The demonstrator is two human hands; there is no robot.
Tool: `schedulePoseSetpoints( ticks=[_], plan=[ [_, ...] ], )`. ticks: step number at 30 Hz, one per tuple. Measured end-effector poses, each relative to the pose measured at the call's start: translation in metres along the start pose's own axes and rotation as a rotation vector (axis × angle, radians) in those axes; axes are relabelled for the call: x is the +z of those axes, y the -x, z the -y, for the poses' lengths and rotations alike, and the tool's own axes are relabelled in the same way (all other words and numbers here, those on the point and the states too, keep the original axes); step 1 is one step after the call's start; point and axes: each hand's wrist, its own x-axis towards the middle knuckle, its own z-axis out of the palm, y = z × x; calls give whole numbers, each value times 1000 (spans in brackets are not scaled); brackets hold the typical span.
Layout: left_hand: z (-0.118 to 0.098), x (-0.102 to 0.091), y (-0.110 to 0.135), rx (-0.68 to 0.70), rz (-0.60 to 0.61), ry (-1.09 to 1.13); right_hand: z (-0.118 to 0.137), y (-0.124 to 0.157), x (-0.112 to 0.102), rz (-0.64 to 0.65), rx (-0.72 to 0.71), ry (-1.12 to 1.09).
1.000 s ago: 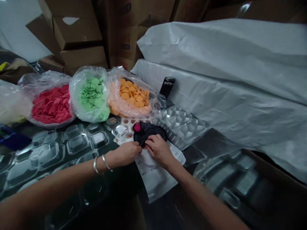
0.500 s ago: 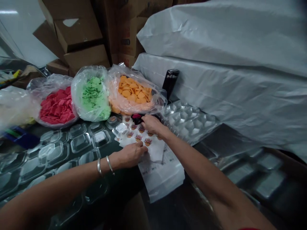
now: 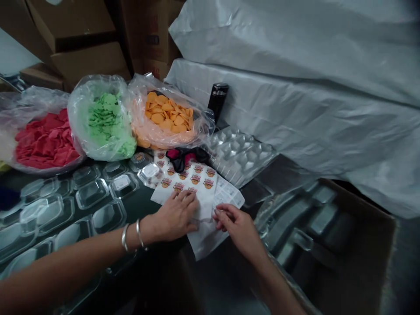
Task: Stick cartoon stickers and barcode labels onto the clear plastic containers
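Note:
My left hand [image 3: 177,214], with two silver bangles at the wrist, lies spread and flat on a white sticker sheet [image 3: 205,192] printed with rows of round logos. At the lower right edge of this sheet, my right hand [image 3: 234,223] has its thumb and fingertips pinched together on the paper. Another sheet with small printed labels [image 3: 228,194] shows from beneath, partly covered. A black and pink cloth item [image 3: 183,157] rests crumpled on the top end of the stickers.
Clear plastic containers [image 3: 92,194] cover the left side of the dark table. Behind stand bags of red [image 3: 47,142], green [image 3: 105,118] and orange [image 3: 169,113] flat pieces. A black cylinder [image 3: 218,100] and clear moulded trays [image 3: 241,153] are near a white sheet. A cardboard box [image 3: 364,262] holds more containers.
My right hand has let go of the black and pink cloth item and come down to the sheet's right edge. My left hand has flattened onto the stickers. The view has shifted right.

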Motion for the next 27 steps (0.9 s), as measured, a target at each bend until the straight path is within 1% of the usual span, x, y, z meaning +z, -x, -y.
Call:
schedulePoseSetpoints(
  ticks=[3,5,6,8,9,10,11,12,14,16,17,19,21,23,25,27],
  plan=[
    [-23,4,15,-31,32,56,8,-8,-1,9,81,-90],
    [-28,-1,23,-58,60,156,9,-8,-6,13,110,-103],
    [-27,-6,25,-74,84,235,8,-6,-9,5,119,-92],
    [-18,-15,23,-93,152,435,0,2,-13,-45,140,-70],
    [-12,-20,19,-94,168,520,-5,7,-13,-70,158,-78],
    [-5,-23,15,-91,159,568,-10,14,-11,-89,175,-103],
    [1,-25,11,-85,126,562,-15,21,-7,-96,185,-145],
    [7,-25,7,-75,81,501,-20,28,-1,-97,188,-199],
    [11,-23,2,-56,10,285,-25,41,14,-105,171,-305],
    [5,-16,5,-10,19,97,-25,49,30,-145,146,-396],
    [0,-13,8,22,34,47,-24,51,37,-167,144,-436],
    [-13,-8,18,71,59,38,-20,51,44,-199,147,-502],
    [-22,-7,26,79,85,115,-17,48,42,-218,159,-536],
    [-24,-9,29,16,102,250,-17,45,31,-207,185,-527],
    [-18,-9,26,-95,89,389,-20,43,17,-176,227,-496],
    [-9,-6,21,-190,55,497,-23,46,9,-207,256,-535]
  ],
)
